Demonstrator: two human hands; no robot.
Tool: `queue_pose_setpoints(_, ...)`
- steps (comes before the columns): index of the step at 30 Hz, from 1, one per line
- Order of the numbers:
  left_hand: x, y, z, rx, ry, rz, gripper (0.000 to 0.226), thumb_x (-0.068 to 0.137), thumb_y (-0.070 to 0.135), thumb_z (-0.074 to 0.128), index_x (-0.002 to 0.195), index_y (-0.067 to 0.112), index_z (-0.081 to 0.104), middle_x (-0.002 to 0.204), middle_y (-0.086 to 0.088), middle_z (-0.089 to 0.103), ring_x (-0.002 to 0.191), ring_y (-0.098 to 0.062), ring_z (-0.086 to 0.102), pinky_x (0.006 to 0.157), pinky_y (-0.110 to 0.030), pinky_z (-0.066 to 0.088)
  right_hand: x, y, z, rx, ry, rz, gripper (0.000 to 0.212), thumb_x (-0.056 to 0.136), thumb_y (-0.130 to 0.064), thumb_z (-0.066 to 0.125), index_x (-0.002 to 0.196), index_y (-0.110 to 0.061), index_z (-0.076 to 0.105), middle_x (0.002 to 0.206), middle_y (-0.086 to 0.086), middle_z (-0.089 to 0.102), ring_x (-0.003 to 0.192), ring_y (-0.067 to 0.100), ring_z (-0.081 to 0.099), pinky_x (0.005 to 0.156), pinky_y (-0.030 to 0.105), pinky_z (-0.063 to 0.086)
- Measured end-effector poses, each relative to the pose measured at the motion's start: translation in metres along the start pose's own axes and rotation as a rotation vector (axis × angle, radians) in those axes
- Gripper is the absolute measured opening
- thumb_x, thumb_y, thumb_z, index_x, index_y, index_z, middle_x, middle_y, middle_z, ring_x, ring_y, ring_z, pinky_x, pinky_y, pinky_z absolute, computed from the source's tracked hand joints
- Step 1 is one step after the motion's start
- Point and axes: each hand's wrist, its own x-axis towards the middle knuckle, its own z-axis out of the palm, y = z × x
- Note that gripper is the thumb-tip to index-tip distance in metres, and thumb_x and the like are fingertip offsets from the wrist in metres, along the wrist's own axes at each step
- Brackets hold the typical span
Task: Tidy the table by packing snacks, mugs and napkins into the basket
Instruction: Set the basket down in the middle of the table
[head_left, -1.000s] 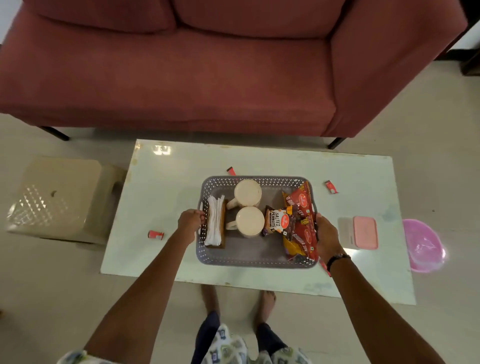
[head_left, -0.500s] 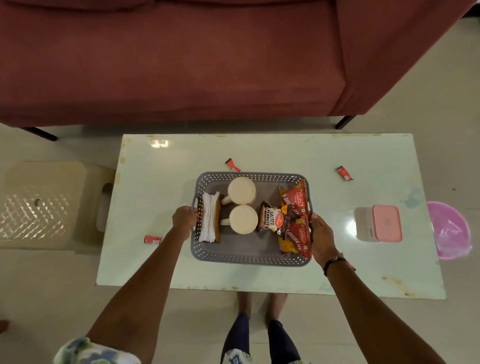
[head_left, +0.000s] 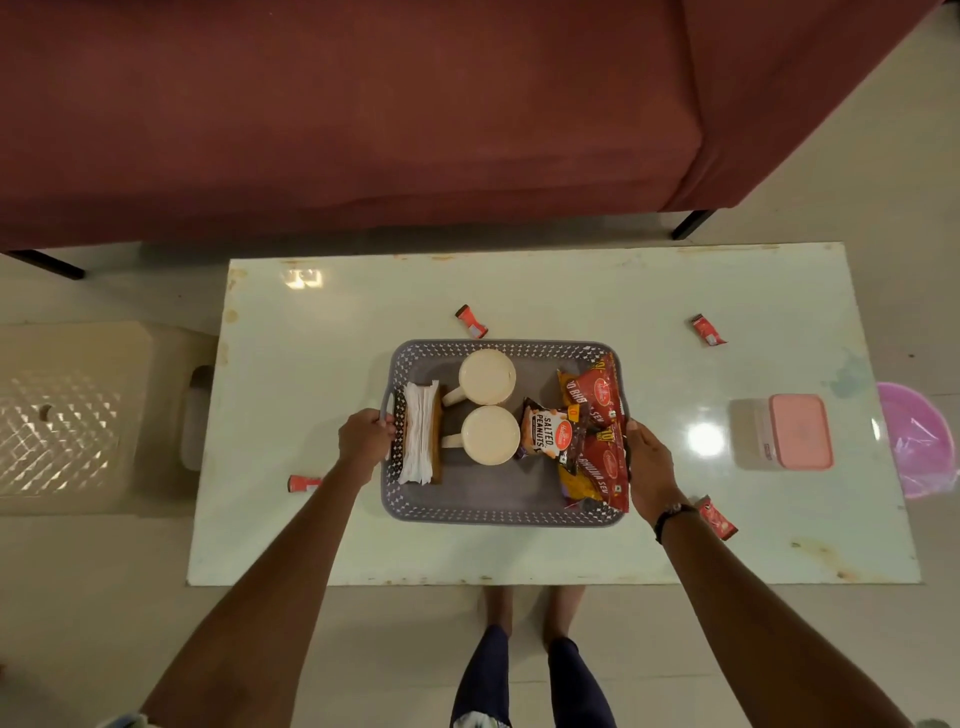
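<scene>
Mid-frame, the grey basket (head_left: 498, 512) holds two mugs (head_left: 488, 405), napkins (head_left: 418, 431) and snack packets (head_left: 592, 441); left hand (head_left: 363, 439) and right hand (head_left: 647, 470) seemingly clasp its sides. Pale table (head_left: 571, 291), red sofa (head_left: 363, 119) above.

Dim warm light, glare on table (head_left: 706, 439).

Bare table (head_left: 545, 291) beyond basket (head_left: 498, 347)

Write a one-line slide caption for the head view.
Both hands, left hand and right hand, grip the grey basket packed with mugs, napkins and snacks.
</scene>
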Motion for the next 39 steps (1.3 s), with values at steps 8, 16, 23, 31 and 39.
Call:
queue_pose_setpoints(8, 0.006, 0.002, 0.0, 0.004, 0.02, 0.036, 0.022, 0.089, 0.004, 0.046, 0.099, 0.0, 0.066, 0.104, -0.024, 0.068, 0.1, -0.038, 0.064, 0.095, -0.046, 0.049, 0.009, -0.016, 0.007, 0.001, -0.039, -0.005, 0.035, 0.101, -0.028, 0.036, 0.111, -0.006, 0.061, 0.09, 0.006, 0.067, 0.074, 0.014, 0.067, 0.052, 0.019, 0.055)
queue_pose_setpoints(16, 0.003, 0.003, 0.001, -0.028, 0.028, 0.019, 0.024, 0.091, 0.004, 0.042, 0.099, 0.0, 0.065, 0.101, -0.022, 0.068, 0.099, -0.035, 0.064, 0.089, -0.04, 0.049, 0.018, -0.022, 0.003, -0.131, 0.029, 0.043, 0.033, 0.099, -0.035, 0.04, 0.08, -0.02, 0.063, 0.08, 0.0, 0.066, 0.072, 0.014, 0.063, 0.062, 0.024, 0.045)
queue_pose_setpoints(23, 0.0, 0.004, 0.001, -0.052, 0.019, 0.013, 0.029, 0.092, 0.004, 0.038, 0.105, 0.0, 0.064, 0.093, -0.014, 0.065, 0.088, -0.025, 0.061, 0.08, -0.033, 0.046, 0.026, -0.018, 0.003, -0.189, 0.061, 0.031, 0.032, 0.097, -0.037, 0.042, 0.079, -0.022, 0.064, 0.088, 0.003, 0.069, 0.08, 0.019, 0.065, 0.077, 0.033, 0.052)
queue_pose_setpoints(31, -0.03, 0.01, 0.015, -0.009, 0.273, 0.043, 0.03, 0.085, 0.002, 0.045, 0.112, -0.001, 0.057, 0.121, -0.02, 0.057, 0.111, -0.037, 0.055, 0.091, -0.046, 0.047, 0.013, -0.014, -0.007, -0.226, 0.207, -0.059, 0.02, 0.095, -0.027, 0.047, 0.101, -0.012, 0.058, 0.105, 0.006, 0.063, 0.099, 0.023, 0.059, 0.097, 0.046, 0.048)
queue_pose_setpoints(39, -0.09, 0.046, 0.067, -0.041, 0.263, 0.418, 0.023, 0.082, 0.0, 0.049, 0.102, 0.0, 0.059, 0.109, -0.023, 0.06, 0.107, -0.038, 0.054, 0.089, -0.048, 0.045, -0.008, -0.029, -0.038, -0.268, 0.254, -0.249, 0.023, 0.094, -0.021, 0.048, 0.114, -0.015, 0.058, 0.12, 0.008, 0.061, 0.111, 0.026, 0.057, 0.097, 0.044, 0.049)
